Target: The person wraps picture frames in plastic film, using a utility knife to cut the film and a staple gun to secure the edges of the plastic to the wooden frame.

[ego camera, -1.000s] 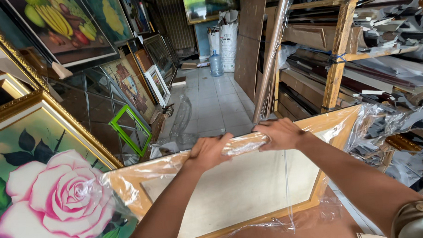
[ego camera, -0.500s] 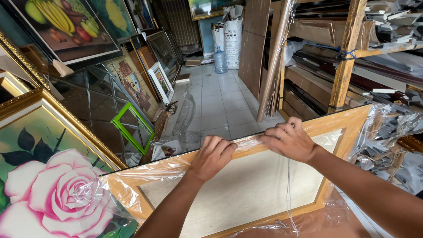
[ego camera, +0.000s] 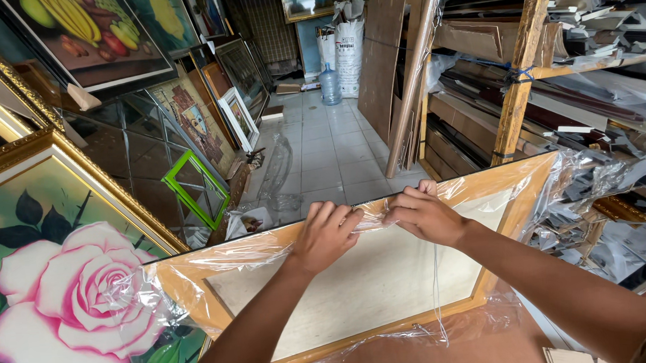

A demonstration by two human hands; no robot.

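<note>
On frame top edge: both hands (ego camera: 376,226) grip clear wrap (ego camera: 268,249); wood frame (ego camera: 190,289) orange-tan.

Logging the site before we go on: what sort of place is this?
Likely a picture-framing shop. Framed paintings line the left wall, frame mouldings fill the wooden rack, and both hands hold plastic wrap on a wooden frame.

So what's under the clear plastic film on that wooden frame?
Under the plastic film the orange-brown wooden frame and its pale backing panel show through. Both hands, left and right, cover the top rail's middle; the picture's front cannot be seen.
</note>
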